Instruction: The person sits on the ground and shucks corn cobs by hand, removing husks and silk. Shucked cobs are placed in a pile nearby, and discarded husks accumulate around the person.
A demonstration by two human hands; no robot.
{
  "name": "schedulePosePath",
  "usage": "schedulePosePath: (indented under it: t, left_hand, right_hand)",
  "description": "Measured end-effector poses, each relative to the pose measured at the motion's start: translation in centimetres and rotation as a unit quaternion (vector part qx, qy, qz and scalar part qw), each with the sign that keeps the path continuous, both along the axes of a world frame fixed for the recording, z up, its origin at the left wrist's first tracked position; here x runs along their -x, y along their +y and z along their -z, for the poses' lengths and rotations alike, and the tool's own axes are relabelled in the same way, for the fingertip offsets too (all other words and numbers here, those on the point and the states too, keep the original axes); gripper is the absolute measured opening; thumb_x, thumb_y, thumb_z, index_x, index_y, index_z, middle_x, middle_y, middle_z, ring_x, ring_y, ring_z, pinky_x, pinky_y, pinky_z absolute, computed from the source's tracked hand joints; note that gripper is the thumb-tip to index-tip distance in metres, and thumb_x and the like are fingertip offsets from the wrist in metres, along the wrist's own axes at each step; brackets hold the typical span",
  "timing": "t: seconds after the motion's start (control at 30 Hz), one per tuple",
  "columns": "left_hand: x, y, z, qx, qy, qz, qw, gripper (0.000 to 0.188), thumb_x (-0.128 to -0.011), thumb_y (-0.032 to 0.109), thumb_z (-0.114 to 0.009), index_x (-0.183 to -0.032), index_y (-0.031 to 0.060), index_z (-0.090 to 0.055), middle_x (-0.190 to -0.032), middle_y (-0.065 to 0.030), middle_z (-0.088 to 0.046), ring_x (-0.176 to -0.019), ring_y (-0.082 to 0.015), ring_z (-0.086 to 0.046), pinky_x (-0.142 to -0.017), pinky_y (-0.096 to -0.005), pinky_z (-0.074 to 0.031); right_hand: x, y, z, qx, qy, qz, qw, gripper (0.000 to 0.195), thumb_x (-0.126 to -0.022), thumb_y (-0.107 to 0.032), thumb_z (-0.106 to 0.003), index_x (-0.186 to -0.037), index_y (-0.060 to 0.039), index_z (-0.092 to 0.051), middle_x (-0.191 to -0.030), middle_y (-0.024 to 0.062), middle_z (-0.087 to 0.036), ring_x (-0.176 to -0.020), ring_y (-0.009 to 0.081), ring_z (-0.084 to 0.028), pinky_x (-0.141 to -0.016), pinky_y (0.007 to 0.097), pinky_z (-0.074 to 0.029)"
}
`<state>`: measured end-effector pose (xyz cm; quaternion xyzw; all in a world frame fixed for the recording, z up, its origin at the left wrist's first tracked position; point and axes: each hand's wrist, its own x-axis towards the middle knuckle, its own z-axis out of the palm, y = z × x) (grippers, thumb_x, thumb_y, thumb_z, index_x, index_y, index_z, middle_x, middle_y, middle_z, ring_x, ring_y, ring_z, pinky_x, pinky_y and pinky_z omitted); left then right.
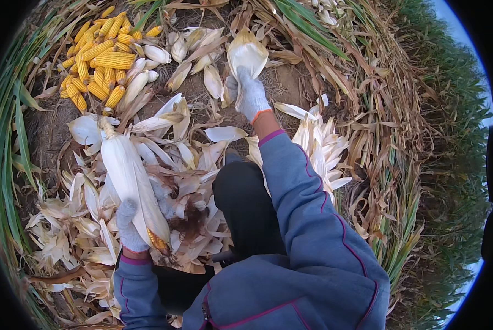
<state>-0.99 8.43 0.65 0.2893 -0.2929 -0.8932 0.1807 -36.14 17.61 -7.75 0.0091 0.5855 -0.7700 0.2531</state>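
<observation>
My left hand [127, 222], in a pale knitted glove, grips a corn ear [131, 177] still wrapped in whitish husk. Yellow kernels show at the ear's near tip, and its stalk end points away from me, with a husk leaf [84, 128] folded back there. Out in front, my gloved right hand [250, 93] is closed on a loose, cupped piece of corn husk [247, 51], pale inside with a tan rim. Its fingertips are partly hidden by the husk and the glove.
A pile of bare yellow corn ears [102, 62] lies at the far left, beside ears in husk [137, 84]. Stripped husks [188, 173] cover the ground around my legs, with another husk heap [318, 144] to the right. Cut corn stalks [378, 136] ring the spot; standing plants [453, 136] rise beyond.
</observation>
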Motion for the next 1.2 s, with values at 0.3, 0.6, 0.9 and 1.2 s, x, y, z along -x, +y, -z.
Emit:
schedulePosePath:
  t: [0.3, 0.6, 0.9, 1.2]
  left_hand:
    - [1.8, -1.9, 1.6, 0.092, -0.001, -0.017, 0.996, 0.058, -0.089, 0.046, -0.053, -0.125, 0.0011, -0.047, -0.095, -0.0108, -0.058, -0.071, -0.0183, -0.053, -0.058, -0.0292, -0.043]
    - [3.4, -2.9, 1.0, 0.073, -0.035, -0.062, 0.995, 0.063, -0.091, 0.05, -0.051, -0.127, -0.0007, -0.046, -0.097, -0.0138, -0.06, -0.075, -0.0213, -0.059, -0.064, -0.032, -0.05]
    - [0.5, -8.0, 0.7, -0.071, 0.102, -0.181, 0.976, 0.054, -0.09, 0.038, -0.06, -0.121, -0.0037, -0.047, -0.098, -0.0187, -0.06, -0.082, -0.0293, -0.064, -0.073, -0.0418, -0.056]
    - [-2.6, -9.1, 0.6, -0.064, 0.152, -0.278, 0.946, 0.039, -0.085, 0.036, -0.069, -0.11, 0.0079, -0.057, -0.089, -0.0061, -0.062, -0.075, -0.0167, -0.061, -0.067, -0.0315, -0.053]
  right_hand:
    - [1.0, 28.4, 15.1, -0.393, -0.012, 0.142, 0.908, 0.082, -0.077, -0.058, -0.066, -0.12, 0.0109, -0.053, -0.103, 0.0188, -0.062, -0.088, 0.0238, -0.061, -0.075, 0.0364, -0.049]
    - [2.2, 28.3, 6.1, -0.267, 0.161, 0.311, 0.898, 0.043, -0.091, -0.018, -0.056, -0.125, 0.005, -0.048, -0.095, 0.013, -0.06, -0.072, 0.0153, -0.056, -0.062, 0.027, -0.046]
    - [-14.6, 4.7, -20.5, 0.258, 0.487, -0.32, 0.771, 0.02, -0.091, -0.015, -0.053, -0.106, -0.0254, -0.063, -0.064, -0.0003, -0.061, -0.043, 0.0079, -0.047, -0.045, 0.0239, -0.035]
    - [-25.3, -1.9, -16.7, 0.231, 0.512, -0.533, 0.633, 0.015, -0.09, -0.014, -0.053, -0.101, -0.0186, -0.062, -0.063, 0.001, -0.059, -0.044, 0.0102, -0.048, -0.045, 0.0242, -0.036]
